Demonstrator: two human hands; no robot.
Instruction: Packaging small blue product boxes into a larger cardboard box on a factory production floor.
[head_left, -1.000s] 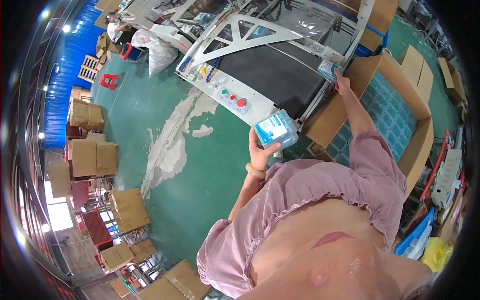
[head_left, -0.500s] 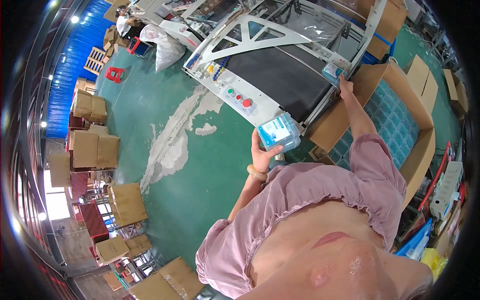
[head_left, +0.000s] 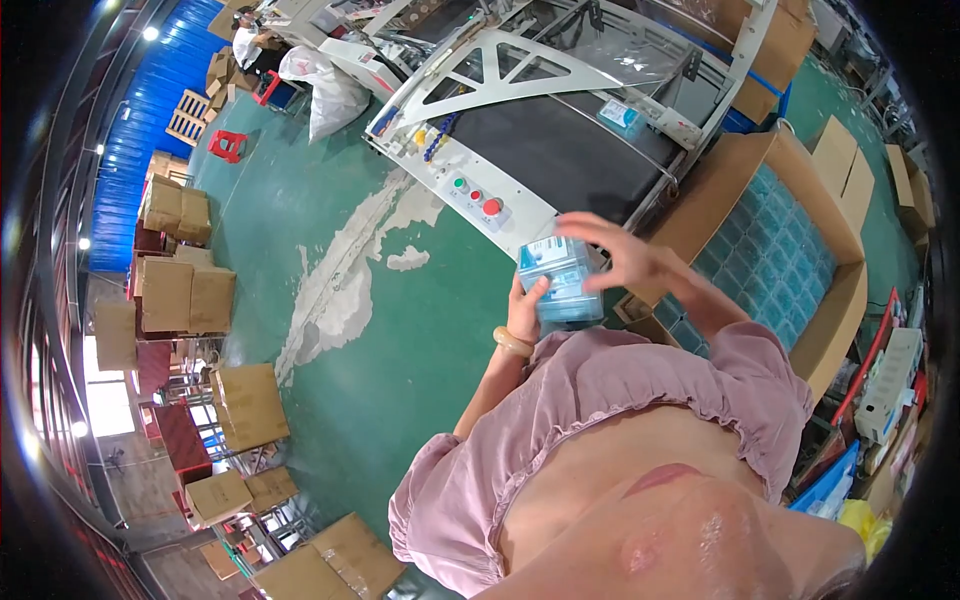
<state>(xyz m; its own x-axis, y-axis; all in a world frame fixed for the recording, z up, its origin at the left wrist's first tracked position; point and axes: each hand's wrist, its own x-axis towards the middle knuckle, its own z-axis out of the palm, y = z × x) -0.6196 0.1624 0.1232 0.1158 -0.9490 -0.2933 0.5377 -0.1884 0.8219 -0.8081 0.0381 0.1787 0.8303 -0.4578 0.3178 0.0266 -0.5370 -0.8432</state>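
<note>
1. Far left, I see stacks of brown cardboard boxes (head_left: 188, 292) on the green floor (head_left: 340, 400), with a red stool (head_left: 227, 146) further up near a white sack (head_left: 330, 95).
2. A worn pale patch (head_left: 335, 290) marks the floor between those boxes and the machine.
3. The white machine panel (head_left: 470, 185) carries green and red buttons, and the dark conveyor belt (head_left: 565, 150) runs behind it; a small blue packet (head_left: 622, 117) lies on the belt, well apart from my hands.
4. My left hand (head_left: 525, 310) has its grip clamped on the clear blue packet stack (head_left: 562, 285), held from below and from the left side, just in front of my chest.
5. My right hand (head_left: 625, 258) has its fingers spread apart, resting over the top right of the same stack; I cannot tell whether it really grips it.
6. To the right stands an open cardboard carton (head_left: 840, 300), its inside lined with rows of the same blue packets (head_left: 770, 240).
7. Far right, a blue crate (head_left: 830, 485) sits by the carton's lower corner.
</note>
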